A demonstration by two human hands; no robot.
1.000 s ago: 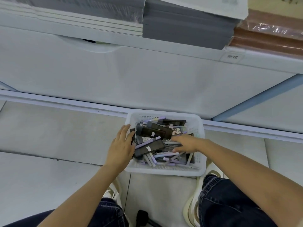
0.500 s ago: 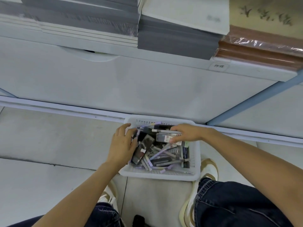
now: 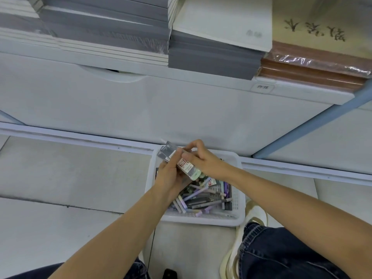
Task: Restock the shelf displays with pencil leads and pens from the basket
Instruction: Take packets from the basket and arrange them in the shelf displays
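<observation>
Where grey floor (image 3: 70, 178) meets the white shelf base (image 3: 141, 109), the basket (image 3: 238, 198) sits.

A grey stack (image 3: 104, 35) of pads lies far left. Just right of it, a second grey stack (image 3: 211, 57) carries a white-covered pad (image 3: 221, 23). Far right, a brown stack (image 3: 312, 67) in clear film lies under a tan cover (image 3: 322, 21) with brush script. A small label (image 3: 262, 87) sits below. A white panel (image 3: 161, 109) with a curved cut-out (image 3: 114, 74) drops to the tiled floor (image 3: 70, 174). A blue strut (image 3: 314, 127) slants at right. Near right are a cream shoe (image 3: 255, 216) and dark jeans (image 3: 291, 254).
</observation>
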